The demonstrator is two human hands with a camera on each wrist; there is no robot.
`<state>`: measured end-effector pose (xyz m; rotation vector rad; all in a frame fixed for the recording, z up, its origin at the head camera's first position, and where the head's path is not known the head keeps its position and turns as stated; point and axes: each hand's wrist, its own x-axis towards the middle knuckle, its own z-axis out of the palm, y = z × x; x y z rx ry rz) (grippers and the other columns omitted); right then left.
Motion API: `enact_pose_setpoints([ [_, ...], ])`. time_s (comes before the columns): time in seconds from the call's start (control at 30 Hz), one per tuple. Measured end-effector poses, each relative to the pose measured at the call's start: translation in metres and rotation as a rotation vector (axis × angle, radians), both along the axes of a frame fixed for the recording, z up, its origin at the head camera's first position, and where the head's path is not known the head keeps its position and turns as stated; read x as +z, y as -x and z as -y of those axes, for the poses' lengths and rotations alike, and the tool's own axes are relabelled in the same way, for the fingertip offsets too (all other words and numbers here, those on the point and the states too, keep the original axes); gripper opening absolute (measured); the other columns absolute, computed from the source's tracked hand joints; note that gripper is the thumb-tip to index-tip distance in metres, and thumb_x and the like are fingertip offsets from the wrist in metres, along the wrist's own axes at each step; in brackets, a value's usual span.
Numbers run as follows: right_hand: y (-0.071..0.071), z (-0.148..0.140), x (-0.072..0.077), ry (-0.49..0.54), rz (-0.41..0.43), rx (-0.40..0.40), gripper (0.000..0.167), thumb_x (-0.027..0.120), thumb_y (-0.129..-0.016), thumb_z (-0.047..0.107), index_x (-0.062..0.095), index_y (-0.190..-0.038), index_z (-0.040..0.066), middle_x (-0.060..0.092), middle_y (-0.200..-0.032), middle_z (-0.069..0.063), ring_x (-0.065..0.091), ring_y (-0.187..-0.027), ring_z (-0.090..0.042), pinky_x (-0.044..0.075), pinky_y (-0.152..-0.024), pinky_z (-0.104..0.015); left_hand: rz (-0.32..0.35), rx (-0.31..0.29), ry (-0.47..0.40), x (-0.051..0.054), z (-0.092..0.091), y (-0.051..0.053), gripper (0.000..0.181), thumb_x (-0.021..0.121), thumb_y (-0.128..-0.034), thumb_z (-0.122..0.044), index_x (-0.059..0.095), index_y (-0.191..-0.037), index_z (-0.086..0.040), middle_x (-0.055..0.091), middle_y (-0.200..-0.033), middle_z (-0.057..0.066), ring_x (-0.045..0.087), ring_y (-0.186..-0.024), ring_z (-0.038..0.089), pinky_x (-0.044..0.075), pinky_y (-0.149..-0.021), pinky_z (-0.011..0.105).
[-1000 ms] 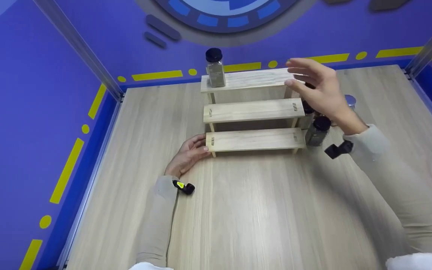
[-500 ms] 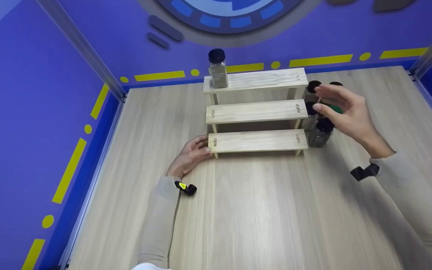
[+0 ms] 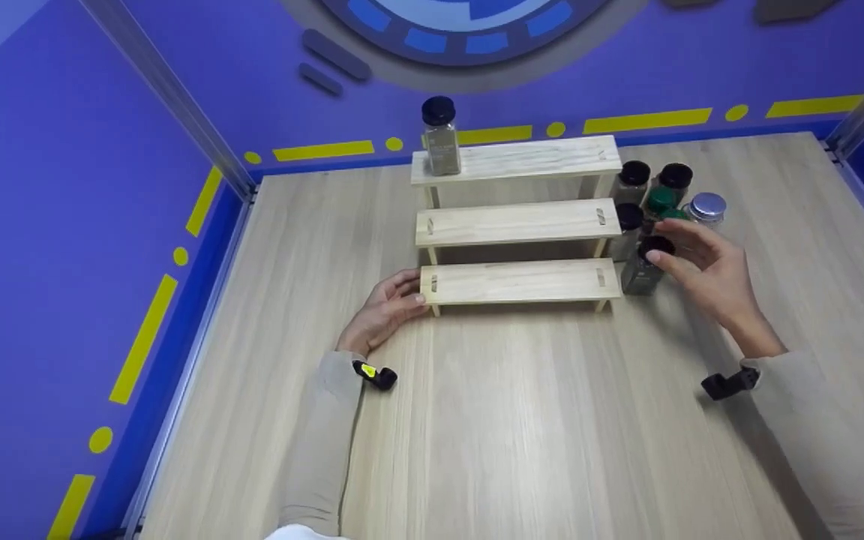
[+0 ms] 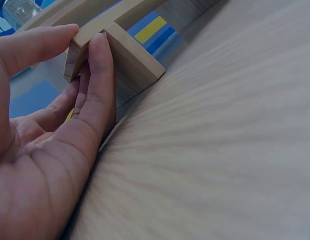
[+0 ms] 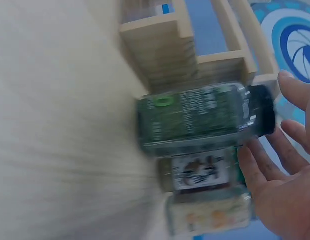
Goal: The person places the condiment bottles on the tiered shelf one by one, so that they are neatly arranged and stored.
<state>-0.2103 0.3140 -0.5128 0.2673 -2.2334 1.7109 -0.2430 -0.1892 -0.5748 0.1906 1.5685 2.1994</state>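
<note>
A three-step wooden display rack (image 3: 520, 282) stands on the table. My left hand (image 3: 383, 311) pinches the left end of its lowest step; in the left wrist view the thumb lies on the board (image 4: 115, 22) and a finger beneath. Beside the right end of that step stands a black-capped spice jar (image 3: 640, 275). My right hand (image 3: 717, 289) is at its cap, thumb and fingers spread around it; contact is not plain. In the right wrist view the jar (image 5: 195, 120) shows green contents. Another black-capped jar (image 3: 443, 150) stands on the top step's left end.
Several more jars crowd right of the rack: black-capped ones (image 3: 676, 178), green-capped ones (image 3: 661, 199) and a silver-lidded one (image 3: 707, 208). A blue wall (image 3: 627, 67) rises behind the table, another (image 3: 42, 225) at the left.
My right hand has moved from above the top step's right end, rightward and down to the nearest spice jar. The left hand keeps its hold on the rack.
</note>
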Motion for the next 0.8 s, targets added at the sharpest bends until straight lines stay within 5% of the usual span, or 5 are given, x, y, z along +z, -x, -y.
enact_pose_setpoints([
  [0.5,-0.009,-0.008,-0.034,0.019,0.097,-0.014,0.061,0.080,-0.091,-0.004,0.058,-0.148,-0.003,0.069,-0.128,0.013,0.066,-0.117,-0.002,0.057,-0.101,-0.013,0.006,-0.007,-0.015,0.000,0.000,-0.001,0.068,0.064,-0.0953,0.008,0.036,-0.157,0.009,0.054,-0.142,0.016,0.065,-0.117,0.021,0.062,-0.102,0.030],
  [0.8,-0.006,-0.012,-0.039,0.081,0.131,0.014,0.060,0.080,-0.089,-0.008,0.061,-0.146,-0.001,0.070,-0.127,0.013,0.067,-0.114,-0.004,0.057,-0.098,-0.012,0.012,-0.002,-0.006,0.001,0.000,0.001,0.069,0.062,-0.0952,0.010,0.034,-0.158,0.010,0.055,-0.142,0.017,0.066,-0.114,0.021,0.062,-0.103,0.031],
])
